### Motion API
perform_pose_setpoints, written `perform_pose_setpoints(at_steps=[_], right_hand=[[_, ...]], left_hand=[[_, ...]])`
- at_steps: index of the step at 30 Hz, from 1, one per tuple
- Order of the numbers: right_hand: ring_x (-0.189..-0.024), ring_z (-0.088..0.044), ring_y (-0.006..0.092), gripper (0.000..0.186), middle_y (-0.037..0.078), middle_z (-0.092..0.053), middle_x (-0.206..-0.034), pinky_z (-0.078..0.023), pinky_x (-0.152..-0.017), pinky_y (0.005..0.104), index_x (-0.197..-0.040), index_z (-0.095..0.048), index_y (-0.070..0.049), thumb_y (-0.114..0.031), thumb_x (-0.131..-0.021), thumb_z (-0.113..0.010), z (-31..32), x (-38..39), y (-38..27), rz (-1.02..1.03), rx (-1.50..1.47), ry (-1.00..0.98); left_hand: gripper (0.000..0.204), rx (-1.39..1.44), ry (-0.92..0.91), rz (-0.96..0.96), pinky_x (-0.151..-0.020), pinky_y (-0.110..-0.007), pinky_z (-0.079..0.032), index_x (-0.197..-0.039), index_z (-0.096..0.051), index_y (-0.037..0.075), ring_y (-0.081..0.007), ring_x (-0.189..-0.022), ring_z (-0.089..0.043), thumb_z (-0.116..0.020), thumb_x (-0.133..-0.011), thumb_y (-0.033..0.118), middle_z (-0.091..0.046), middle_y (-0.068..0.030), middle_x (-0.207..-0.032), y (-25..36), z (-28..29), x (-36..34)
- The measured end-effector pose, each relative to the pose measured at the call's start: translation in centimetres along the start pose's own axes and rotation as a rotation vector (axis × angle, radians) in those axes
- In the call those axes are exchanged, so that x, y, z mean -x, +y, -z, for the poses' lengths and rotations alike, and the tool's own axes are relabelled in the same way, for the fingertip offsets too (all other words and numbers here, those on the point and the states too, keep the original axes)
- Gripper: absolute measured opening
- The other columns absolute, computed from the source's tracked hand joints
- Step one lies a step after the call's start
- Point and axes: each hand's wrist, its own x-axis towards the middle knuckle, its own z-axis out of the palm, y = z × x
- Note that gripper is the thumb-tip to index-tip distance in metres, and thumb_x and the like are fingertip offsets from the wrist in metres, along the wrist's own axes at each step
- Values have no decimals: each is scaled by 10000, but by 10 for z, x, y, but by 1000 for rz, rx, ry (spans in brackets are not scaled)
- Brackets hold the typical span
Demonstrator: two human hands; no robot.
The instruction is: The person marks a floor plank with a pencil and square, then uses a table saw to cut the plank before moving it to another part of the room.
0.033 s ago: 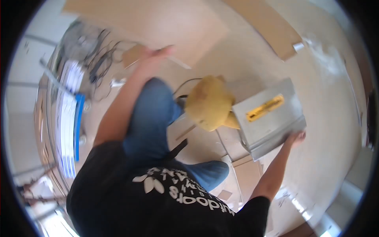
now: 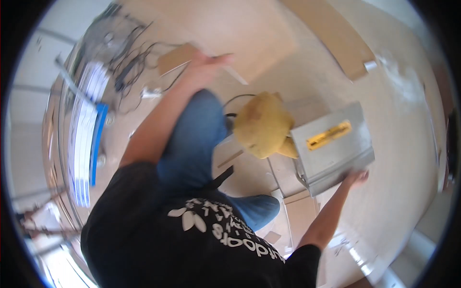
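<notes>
My right hand (image 2: pixel 356 178) is closed on the near right edge of a flat grey box (image 2: pixel 331 156), which is tilted. A yellow utility knife (image 2: pixel 329 135) lies on top of the box. My left hand (image 2: pixel 211 67) reaches forward to the near edge of a large brown cardboard sheet (image 2: pixel 240 33). Blur smears its fingers, so I cannot tell whether they grip the sheet. Between my arms sits a yellow plush-like object (image 2: pixel 263 126), touching or nearly touching the box's left side.
Black cables (image 2: pixel 129 69) lie tangled at the far left, beside a smaller cardboard piece (image 2: pixel 176 58). A stack of white panels (image 2: pixel 84 144) with a blue edge stands on the left. Another long cardboard strip (image 2: pixel 331 38) lies at the far right. My bent legs (image 2: pixel 192 129) take up the middle.
The whole view has swung slightly, shifting most things a little rightward. My left hand appears further right along the cardboard edge. My right hand keeps its hold on the grey box.
</notes>
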Motion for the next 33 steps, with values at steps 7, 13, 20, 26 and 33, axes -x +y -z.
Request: perform_pose_setpoints(at_steps=[7, 13, 20, 26, 33], right_hand=[[-1317, -423, 290, 591, 180, -410, -1456, -333, -1091, 419, -1414, -403, 6, -369, -979, -537, 72, 204, -189, 341, -170, -99], [-1332, -408, 308, 638, 134, -446, -1454, -235, -1145, 491, -1409, -429, -93, -506, -936, -543, 79, 241, -322, 178, -975, -1170], [-1230, -500, 300, 489, 106, -563, -1320, -338, -1104, 467, -1293, -568, -89, -426, -939, -580, 110, 309, -275, -79, -967, -722], [-1265, -450, 295, 492, 89, -492, -1400, -328, -1096, 460, -1324, -537, -88, -423, -964, -535, 121, 341, -269, -137, -802, -407], [-1264, -458, 283, 517, 86, -496, -1392, -350, -1079, 453, -1335, -528, -92, -454, -966, -522, 87, 347, -302, -120, -599, -301]], left_hand=[[333, -130, -326, -660, -723, -398, -511, -1010, -659, 14, -318, -755, -649, -693, -827, 289, -671, -187, -822, -4, 14, 55], [269, -108, -615, -1085, -703, -479, -477, -890, -623, 23, -383, -801, -631, -621, -867, 291, -641, -200, -779, -29, 15, 119], [197, 340, -561, -915, -713, -416, -496, -969, -679, 123, -283, -827, -659, -583, -926, 289, -696, -121, -889, -73, 85, 111], [241, 45, 276, -311, -689, -428, -539, -943, -694, 65, -321, -787, -672, -579, -909, 273, -684, -165, -815, -338, 92, -120], [537, -625, 64, 445, -941, -487, -461, -1195, -567, -9, -383, -1139, -549, -662, -849, 391, -569, -216, -1216, -548, 115, -150]])
